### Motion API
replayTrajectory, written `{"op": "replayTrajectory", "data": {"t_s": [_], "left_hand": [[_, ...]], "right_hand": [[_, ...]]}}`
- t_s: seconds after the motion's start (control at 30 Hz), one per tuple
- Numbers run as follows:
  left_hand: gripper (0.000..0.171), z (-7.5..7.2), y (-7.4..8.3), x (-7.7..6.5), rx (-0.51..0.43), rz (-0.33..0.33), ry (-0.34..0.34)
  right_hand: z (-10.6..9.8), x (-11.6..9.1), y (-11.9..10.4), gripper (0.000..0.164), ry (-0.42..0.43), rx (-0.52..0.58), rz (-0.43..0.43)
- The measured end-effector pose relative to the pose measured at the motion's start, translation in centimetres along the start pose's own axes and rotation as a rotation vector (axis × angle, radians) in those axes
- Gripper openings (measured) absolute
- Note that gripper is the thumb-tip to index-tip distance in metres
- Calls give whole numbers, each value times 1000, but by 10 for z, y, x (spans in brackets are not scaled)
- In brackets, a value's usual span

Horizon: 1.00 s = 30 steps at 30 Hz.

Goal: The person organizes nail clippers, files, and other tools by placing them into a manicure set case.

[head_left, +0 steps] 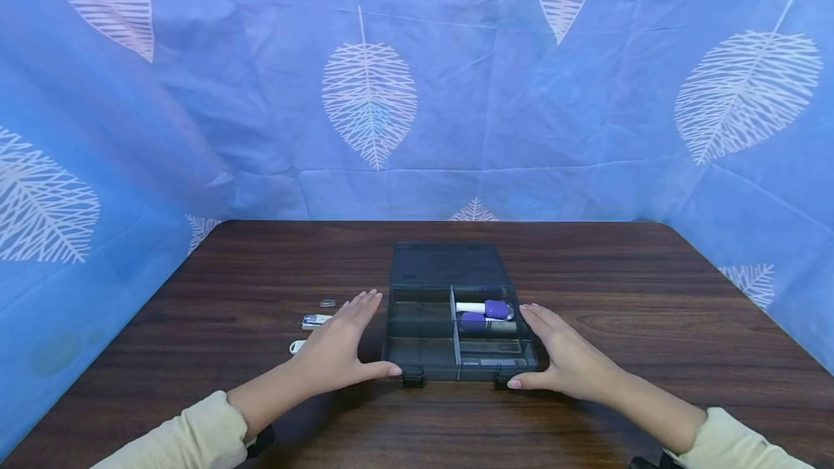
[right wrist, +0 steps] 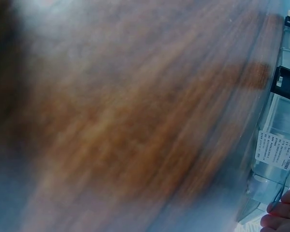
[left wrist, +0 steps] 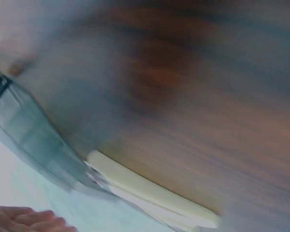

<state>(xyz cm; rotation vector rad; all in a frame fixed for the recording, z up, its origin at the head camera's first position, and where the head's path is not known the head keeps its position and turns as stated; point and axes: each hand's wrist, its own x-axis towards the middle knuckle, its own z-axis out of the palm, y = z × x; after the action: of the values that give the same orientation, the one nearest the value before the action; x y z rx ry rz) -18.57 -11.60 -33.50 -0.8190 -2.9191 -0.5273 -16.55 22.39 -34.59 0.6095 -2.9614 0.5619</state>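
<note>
A case [head_left: 438, 373] is set on the table [head_left: 651, 288] between the left hand [head_left: 337, 350] and the right hand [head_left: 569, 355], with its lid [head_left: 448, 264] laid back behind it and two latches [head_left: 413, 376] placed along its front edge. In the far right compartment, right of the divider [head_left: 455, 328], two capped tubes [head_left: 496, 310] are laid one before the other. Left of the case, a clipper [head_left: 314, 321] is placed between a small flat piece [head_left: 328, 303] behind and an object [head_left: 297, 347] before it, partly hidden by the left hand.

There is one case [head_left: 449, 264] with two latches [head_left: 413, 376] — plus two purple-capped tubes [head_left: 497, 309] and three small objects [head_left: 316, 321].
</note>
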Motion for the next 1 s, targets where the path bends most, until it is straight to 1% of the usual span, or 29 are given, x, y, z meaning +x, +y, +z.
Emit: {"op": "replayTrajectory", "data": {"t_s": [0.13,0.2,0.27,0.33,0.5,0.63,0.73,0.87,1.0], "left_hand": [[88,-10,-18,-8,-14,64,118],[82,-13,-29,-11,-11,83,173],[76,-16,-40,-13,-21,87,208],[70,-17,-50,-14,-36,85,222],[59,-17,-71,-17,-76,79,204],[52,-15,-85,-17,-108,44,183],[46,-12,-96,-16,-105,26,173],[40,-12,-104,-14,-100,13,152],[37,-14,-109,-12,-103,-19,110]], "right_hand": [[-1,0,0,107,-2,-9,2],[-2,1,-1,107,-6,-9,3],[-3,1,-1,107,-8,-9,3],[-3,1,-1,107,-12,-9,6],[-4,1,-1,106,-18,-11,10],[-4,1,-1,107,-21,-8,9],[-4,1,-2,106,-21,-6,5],[-4,1,-3,106,-19,-5,2],[-5,1,-4,107,-24,-5,3]]}}
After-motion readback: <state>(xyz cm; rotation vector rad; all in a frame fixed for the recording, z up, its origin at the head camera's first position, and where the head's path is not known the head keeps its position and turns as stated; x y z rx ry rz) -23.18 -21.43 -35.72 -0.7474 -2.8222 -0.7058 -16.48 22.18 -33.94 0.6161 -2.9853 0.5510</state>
